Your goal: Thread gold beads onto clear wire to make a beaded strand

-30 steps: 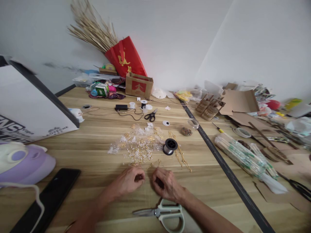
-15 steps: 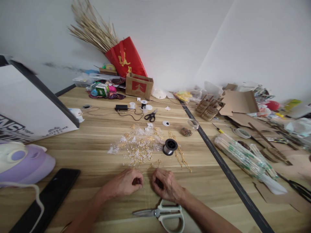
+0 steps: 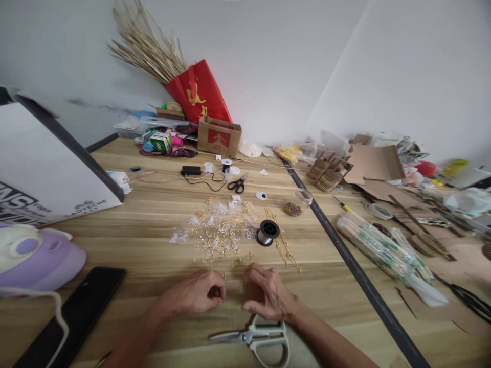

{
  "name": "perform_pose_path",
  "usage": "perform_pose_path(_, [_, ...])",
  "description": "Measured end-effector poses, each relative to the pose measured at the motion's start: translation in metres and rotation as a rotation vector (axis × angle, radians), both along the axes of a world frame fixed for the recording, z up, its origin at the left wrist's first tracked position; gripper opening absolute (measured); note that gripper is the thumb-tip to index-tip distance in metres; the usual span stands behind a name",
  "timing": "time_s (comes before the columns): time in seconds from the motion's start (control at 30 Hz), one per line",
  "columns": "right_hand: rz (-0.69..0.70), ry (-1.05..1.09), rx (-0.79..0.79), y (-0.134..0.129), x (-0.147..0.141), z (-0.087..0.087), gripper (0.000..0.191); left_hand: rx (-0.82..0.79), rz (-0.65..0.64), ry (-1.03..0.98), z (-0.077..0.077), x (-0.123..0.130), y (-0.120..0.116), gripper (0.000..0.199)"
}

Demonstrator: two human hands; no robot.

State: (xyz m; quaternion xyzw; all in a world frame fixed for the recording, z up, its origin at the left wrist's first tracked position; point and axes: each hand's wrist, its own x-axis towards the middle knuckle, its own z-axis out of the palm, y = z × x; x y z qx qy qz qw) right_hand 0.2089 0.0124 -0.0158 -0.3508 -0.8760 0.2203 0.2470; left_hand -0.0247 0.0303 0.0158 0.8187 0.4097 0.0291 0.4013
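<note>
My left hand [image 3: 201, 291] is closed in a pinch over the wooden table. A tiny shiny bit shows by its fingertips, but what the fingers hold is too small to name. My right hand [image 3: 270, 294] lies just to the right, its thumb and forefinger apart, with nothing visible between them. Faint thin lines run on the table between the hands. Beyond them spreads a pile of clear and gold beads [image 3: 220, 240]. A short gold chain [image 3: 241, 259] lies just ahead of my right hand. Scissors with pale handles [image 3: 264, 337] rest below it, blades pointing left.
A black spool of wire [image 3: 267, 233] stands right of the beads, beside a long gold chain [image 3: 284, 243]. Black scissors [image 3: 238, 183] and a cup of brown beads [image 3: 293, 208] sit farther back. A black phone-like slab [image 3: 76, 312] lies left; bagged sticks [image 3: 372, 245] lie right.
My right hand has opened: its thumb and forefinger have spread from a closed curl. My left hand stays closed in nearly the same place.
</note>
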Motion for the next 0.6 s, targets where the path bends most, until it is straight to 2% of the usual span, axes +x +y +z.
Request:
perform_pose_path(0.1, [-0.017,-0.014,-0.004,0.002,0.009,0.017,0.062,-0.008,-0.015,-0.002,-0.001,-0.002,-0.001,0.020])
perform_pose_path(0.13, [-0.050,-0.027,-0.001,0.004,0.012,0.023,0.058,-0.008,-0.026,-0.009,-0.002,-0.002,-0.002,0.020])
perform_pose_path(0.23, [-0.221,-0.077,0.050,0.017,0.025,0.040,0.031,-0.016,-0.078,-0.040,-0.001,-0.003,-0.003,0.018])
perform_pose_path(0.27, [-0.256,-0.098,0.089,0.024,0.030,0.045,0.030,-0.018,-0.096,-0.050,-0.001,-0.003,-0.004,0.018])
perform_pose_path(0.33, [-0.302,-0.163,0.182,0.040,0.040,0.054,0.042,-0.015,-0.126,-0.061,0.000,-0.002,-0.005,0.018])
perform_pose_path(0.43, [-0.250,-0.301,0.223,0.066,0.053,0.061,0.058,0.000,-0.160,-0.067,0.000,-0.001,-0.007,0.019])
perform_pose_path(0.53, [-0.154,-0.484,0.175,0.088,0.059,0.065,0.072,-0.019,-0.182,-0.086,-0.005,-0.001,-0.008,0.021])
perform_pose_path(0.6, [-0.111,-0.585,0.136,0.098,0.058,0.067,0.075,-0.031,-0.188,-0.106,-0.008,-0.001,-0.007,0.021])
